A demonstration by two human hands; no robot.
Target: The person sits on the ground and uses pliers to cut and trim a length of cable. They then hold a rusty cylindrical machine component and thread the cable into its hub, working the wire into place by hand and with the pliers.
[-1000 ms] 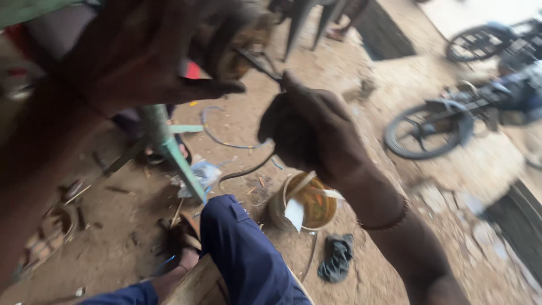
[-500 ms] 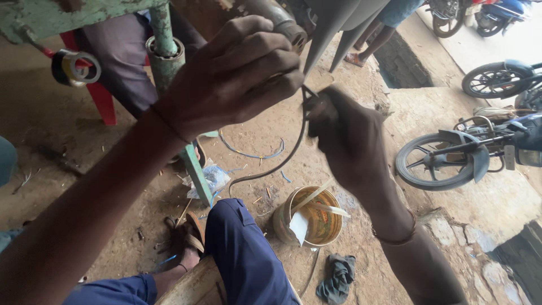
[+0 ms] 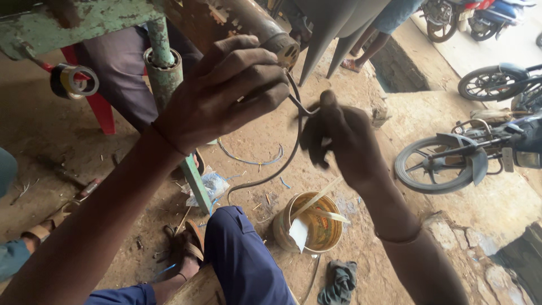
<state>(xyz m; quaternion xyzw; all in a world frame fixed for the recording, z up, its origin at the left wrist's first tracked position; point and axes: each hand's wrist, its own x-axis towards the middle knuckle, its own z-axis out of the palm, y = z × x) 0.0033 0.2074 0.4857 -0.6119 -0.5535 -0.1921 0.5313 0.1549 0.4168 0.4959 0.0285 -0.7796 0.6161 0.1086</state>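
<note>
**Gripping a cable at a rusty tube**

Looking down from the head camera: left hand (image 3: pixel 226 99) curled with fingers pressed together around the end of a rusty metal tube (image 3: pixel 248 25), knuckles up, just below a worn green metal frame (image 3: pixel 84 20). Right hand (image 3: pixel 339 138) raised beside it, slightly blurred, fingers closed and pinching a dark cable (image 3: pixel 293 144) near its upper end. Cable emerging at the tube's mouth between the two hands, then bending down in a long curve toward the dirt floor (image 3: pixel 51 135), ending near the knee. Cannot tell whether the left fingers also touch the cable.

Below the hands: own leg in blue trousers (image 3: pixel 243 260), foot in a sandal (image 3: pixel 189 248) on the ground. Just beside the knee, an open round tin (image 3: pixel 310 226) with a pale stick and a scrap of white paper inside. Near the tin, lower down, a crumpled dark rag (image 3: pixel 339 282). Green painted leg (image 3: pixel 195 183) of the frame slanting to the floor, clear plastic wrapper (image 3: pixel 212 186) at its foot.

Upper left: roll of tape (image 3: pixel 73 82) hanging on a rod. Behind it, a red plastic chair (image 3: pixel 96 107) with another person seated. At right, parked motorcycle (image 3: pixel 468 152), front wheel turned toward the hands, well apart from them.
</note>
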